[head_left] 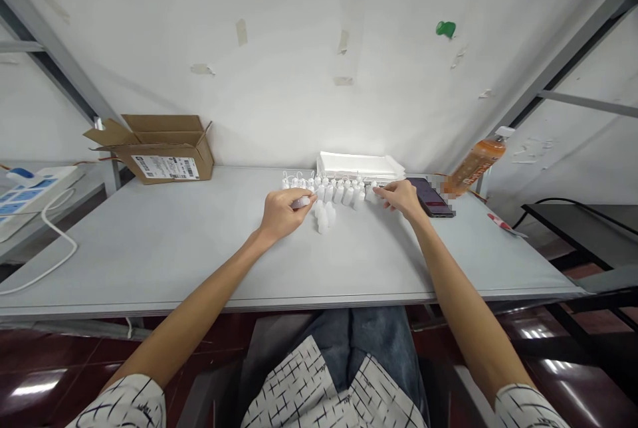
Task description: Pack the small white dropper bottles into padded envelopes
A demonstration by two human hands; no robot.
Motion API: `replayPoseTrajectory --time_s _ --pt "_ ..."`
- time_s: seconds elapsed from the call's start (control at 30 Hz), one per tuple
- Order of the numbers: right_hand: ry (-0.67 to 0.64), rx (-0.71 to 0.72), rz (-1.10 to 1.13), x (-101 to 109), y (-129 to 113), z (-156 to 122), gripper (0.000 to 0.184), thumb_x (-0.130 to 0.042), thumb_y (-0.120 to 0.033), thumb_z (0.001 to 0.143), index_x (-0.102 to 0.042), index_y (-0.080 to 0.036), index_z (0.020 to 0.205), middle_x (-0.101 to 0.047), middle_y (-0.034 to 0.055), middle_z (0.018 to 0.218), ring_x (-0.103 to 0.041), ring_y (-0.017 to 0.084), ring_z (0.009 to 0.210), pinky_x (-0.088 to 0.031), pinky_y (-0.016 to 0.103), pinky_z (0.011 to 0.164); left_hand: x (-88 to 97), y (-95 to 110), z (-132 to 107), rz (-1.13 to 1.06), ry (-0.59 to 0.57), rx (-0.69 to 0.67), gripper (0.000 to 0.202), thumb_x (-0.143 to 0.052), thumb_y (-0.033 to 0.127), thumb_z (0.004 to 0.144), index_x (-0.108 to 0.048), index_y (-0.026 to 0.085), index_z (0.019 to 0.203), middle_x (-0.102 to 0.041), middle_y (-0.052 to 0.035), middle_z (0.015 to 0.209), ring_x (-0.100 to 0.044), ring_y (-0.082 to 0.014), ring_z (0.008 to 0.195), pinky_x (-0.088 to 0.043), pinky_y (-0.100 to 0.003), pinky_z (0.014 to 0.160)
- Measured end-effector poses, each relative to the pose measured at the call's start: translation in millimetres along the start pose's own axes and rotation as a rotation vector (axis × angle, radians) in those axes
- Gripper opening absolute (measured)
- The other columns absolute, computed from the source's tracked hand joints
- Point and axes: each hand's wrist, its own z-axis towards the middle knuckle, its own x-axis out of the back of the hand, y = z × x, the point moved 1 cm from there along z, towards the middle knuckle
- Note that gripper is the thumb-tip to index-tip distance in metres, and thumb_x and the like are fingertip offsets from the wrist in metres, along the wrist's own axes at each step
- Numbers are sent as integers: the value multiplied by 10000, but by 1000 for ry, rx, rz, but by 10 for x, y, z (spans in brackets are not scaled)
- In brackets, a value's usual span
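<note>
Small white bottle-shaped pieces stand in rows mid-table, and thin loops rise from some at the back left. Several more lie in a cluster nearer to me. My left hand is at the left end of the rows, closed around one white bottle-shaped piece that lies sideways in its fingers. At the right end, my right hand pinches another such piece between thumb and fingertips. A white tray-like container is directly behind the rows, against the wall.
An open cardboard box stands at the back left. To the right are a dark phone and a tilted bottle of orange drink. A power strip with a white cable is at the far left. A red-and-white item lies near the right edge.
</note>
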Motion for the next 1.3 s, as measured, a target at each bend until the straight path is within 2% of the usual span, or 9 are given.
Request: replayPoseTrajectory --time_s 0.13,0.27,0.43,0.67,0.83,1.03,1.17,1.23,1.3 --pt "-79 -13 -10 -152 -65 81 286 -701 -356 720 -622 -146 544 -547 12 410 -468 105 374 -409 235 450 7 -3 1 -7 8 -13 187 -663 293 840 -731 185 704 -729 -18 653 -586 -110 489 -408 -218 474" --pt "-100 -27 79 -188 11 124 240 -683 -308 693 -566 -162 542 -463 -31 384 -407 88 378 -335 227 430 9 3 2 1 -3 -17 196 -657 298 846 -731 183 705 -735 -20 669 -618 -118 520 -430 -215 490" --pt "-81 90 119 -102 120 107 240 -683 -361 682 -564 -165 612 -472 -49 421 -406 87 406 -315 226 448 6 8 3 16 -5 -15 212 -651 309 850 -730 187 695 -731 -19 664 -649 -135 556 -443 -224 508" --pt "-252 264 4 -147 41 9 301 -665 -386 669 -456 -189 579 -534 -42 450 -426 85 451 -363 221 514 7 -4 3 6 -16 0 205 -658 314 842 -733 191 696 -730 -20 662 -629 -130 530 -429 -227 492" --pt "-295 255 26 -183 -1 -2 163 -634 -312 668 -591 -155 683 -653 7 637 -512 95 479 -398 212 493 0 -10 0 8 -14 2 204 -655 321 841 -734 199 699 -739 -18 676 -657 -142 561 -452 -230 507" --pt "-326 163 123 -136 10 -35 223 -672 -224 675 -694 -113 868 -709 73 861 -575 104 487 -389 197 390 -3 -11 -2 4 -7 -5 192 -662 309 841 -738 195 707 -742 -22 686 -664 -143 571 -455 -227 512" --pt "-319 133 185 -84 79 -7 255 -724 -196 649 -717 -106 887 -719 86 845 -599 125 502 -414 213 382 -3 -16 -3 7 -14 4 204 -660 321 840 -737 195 699 -739 -21 678 -654 -139 559 -453 -227 505" --pt "-325 124 187 -26 88 -8 228 -750 -214 622 -721 -104 820 -707 77 757 -591 133 496 -404 222 382 -1 -7 -1 7 -19 11 210 -662 327 838 -735 195 691 -736 -17 669 -641 -132 542 -448 -226 500" --pt "-249 154 238 62 33 -48 189 -750 -263 631 -711 -115 742 -676 59 672 -559 123 487 -373 224 389 7 16 6 -11 -9 26 211 -667 330 835 -734 194 688 -739 -17 678 -640 -132 545 -453 -227 502"
